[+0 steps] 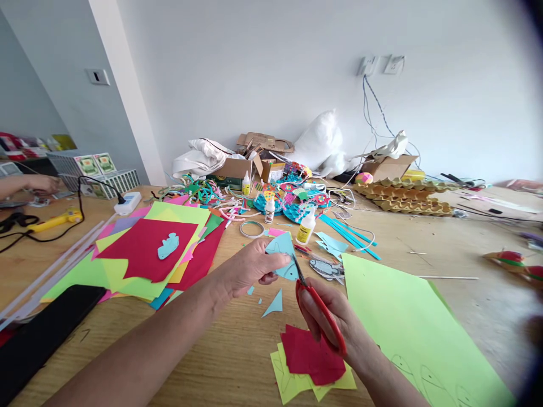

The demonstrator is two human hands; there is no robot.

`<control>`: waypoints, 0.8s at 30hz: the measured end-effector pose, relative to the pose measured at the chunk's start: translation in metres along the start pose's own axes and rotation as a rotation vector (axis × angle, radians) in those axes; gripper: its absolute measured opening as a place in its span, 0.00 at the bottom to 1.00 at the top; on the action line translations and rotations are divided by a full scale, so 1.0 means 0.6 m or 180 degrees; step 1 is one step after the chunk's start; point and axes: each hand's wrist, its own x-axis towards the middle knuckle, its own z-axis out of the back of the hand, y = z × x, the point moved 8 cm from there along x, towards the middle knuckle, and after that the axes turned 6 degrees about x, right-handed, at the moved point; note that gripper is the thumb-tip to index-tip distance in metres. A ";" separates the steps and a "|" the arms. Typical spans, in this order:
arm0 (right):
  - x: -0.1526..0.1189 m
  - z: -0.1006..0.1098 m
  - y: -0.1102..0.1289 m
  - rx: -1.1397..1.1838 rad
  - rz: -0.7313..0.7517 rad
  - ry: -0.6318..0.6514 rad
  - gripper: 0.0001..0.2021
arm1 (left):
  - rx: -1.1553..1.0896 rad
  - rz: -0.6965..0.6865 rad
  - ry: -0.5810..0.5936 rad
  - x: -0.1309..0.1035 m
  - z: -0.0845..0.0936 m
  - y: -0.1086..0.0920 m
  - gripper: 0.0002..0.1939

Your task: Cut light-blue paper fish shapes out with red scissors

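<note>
My left hand [254, 265] pinches a piece of light blue paper [280, 247] with pencil lines and a drawn eye. In my right hand [335, 316] is a pair of red-handled scissors [322, 316], its blades against the right edge of that paper. Blue offcuts, one a pointed triangle [275, 304], lie on the table below. Nearer me, red paper pieces [311, 353] rest on yellow sheets [284, 381] with pencil outlines. A grey fish cutout [326, 269] lies just behind the scissors.
A stack of coloured paper [148, 246] sits at left, beside a black phone-like slab [46, 345]. A large green sheet [407, 316] is at right. Glue bottles [305, 227], a tape roll [251, 229] and egg trays [407, 198] stand behind. Another person's hand [42, 184] shows far left.
</note>
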 end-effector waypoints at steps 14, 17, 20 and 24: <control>0.001 -0.004 -0.004 0.0045 -0.0141 0.0055 0.23 | 0.0111 0.0189 -0.0011 -0.005 0.010 -0.001 0.13; 0.002 -0.004 -0.007 -0.0042 -0.0161 0.0057 0.23 | 0.0138 0.0232 0.0012 -0.005 0.016 0.003 0.12; 0.003 -0.004 -0.008 -0.0108 -0.0163 0.0067 0.22 | 0.0186 0.0192 0.0103 -0.004 0.018 0.003 0.13; 0.000 -0.008 -0.003 -0.0187 -0.0099 0.0154 0.22 | 0.0241 0.0171 0.0192 -0.005 0.017 0.001 0.12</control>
